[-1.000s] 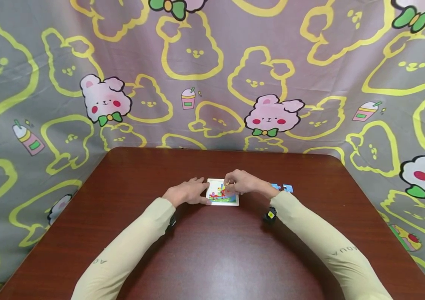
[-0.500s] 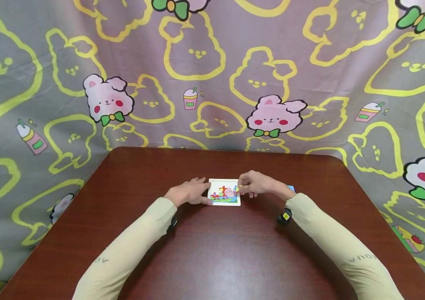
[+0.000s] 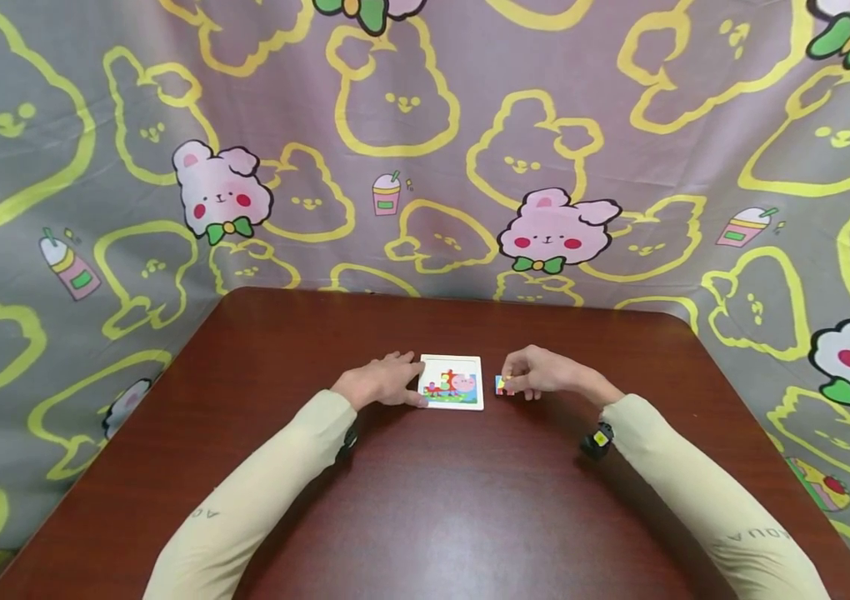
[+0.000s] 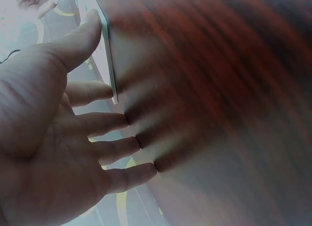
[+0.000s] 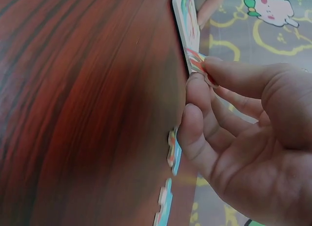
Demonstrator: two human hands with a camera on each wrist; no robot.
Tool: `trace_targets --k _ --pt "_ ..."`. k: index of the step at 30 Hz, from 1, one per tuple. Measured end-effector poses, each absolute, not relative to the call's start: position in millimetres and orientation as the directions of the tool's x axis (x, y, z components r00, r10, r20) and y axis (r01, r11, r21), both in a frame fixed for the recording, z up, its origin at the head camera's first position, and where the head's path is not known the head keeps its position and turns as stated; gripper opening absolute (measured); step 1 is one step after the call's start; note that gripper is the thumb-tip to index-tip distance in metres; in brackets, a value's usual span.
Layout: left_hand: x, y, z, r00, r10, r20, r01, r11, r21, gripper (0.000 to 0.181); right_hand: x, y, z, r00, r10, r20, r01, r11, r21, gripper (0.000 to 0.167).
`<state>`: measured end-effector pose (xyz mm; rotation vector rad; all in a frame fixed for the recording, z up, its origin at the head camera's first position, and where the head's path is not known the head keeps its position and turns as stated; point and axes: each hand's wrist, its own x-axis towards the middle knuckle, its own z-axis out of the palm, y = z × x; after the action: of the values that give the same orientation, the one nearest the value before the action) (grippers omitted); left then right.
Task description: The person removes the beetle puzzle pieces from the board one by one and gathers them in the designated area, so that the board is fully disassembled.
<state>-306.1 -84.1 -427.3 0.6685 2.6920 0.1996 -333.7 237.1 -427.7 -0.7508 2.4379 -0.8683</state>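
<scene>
A white-framed jigsaw puzzle [image 3: 451, 396] lies on the table, part of its picture filled with a pink character and the upper part white. My left hand [image 3: 383, 381] rests at its left edge with fingers spread; the left wrist view shows the thumb [image 4: 85, 38] on the frame and the other fingertips at the frame's edge and the tabletop. To the right of the frame, my right hand [image 3: 541, 371] pinches a small colourful jigsaw piece [image 3: 501, 385] between thumb and fingers. The right wrist view shows this jigsaw piece [image 5: 196, 62] in the pinch.
Blue-edged loose jigsaw pieces [image 5: 165, 201] lie on the table beneath the right hand; in the head view the hand and arm cover them. The brown table [image 3: 425, 500] reaches back to a patterned curtain [image 3: 425, 167].
My right hand has moved right, from over the puzzle to beside it, with the jigsaw piece in its fingers. My left hand stays at the frame's left edge.
</scene>
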Motion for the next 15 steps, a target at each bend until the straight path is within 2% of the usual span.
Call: trace_targets --k 15 --pt "-306.2 -84.6 -427.7 -0.823 0.474 -0.313 0.422 0.879 0.222 0.078 -329.4 267.4 -429.0 -0.731 -0.623 -0.278 -0.317 0.67 -0.671 0.008"
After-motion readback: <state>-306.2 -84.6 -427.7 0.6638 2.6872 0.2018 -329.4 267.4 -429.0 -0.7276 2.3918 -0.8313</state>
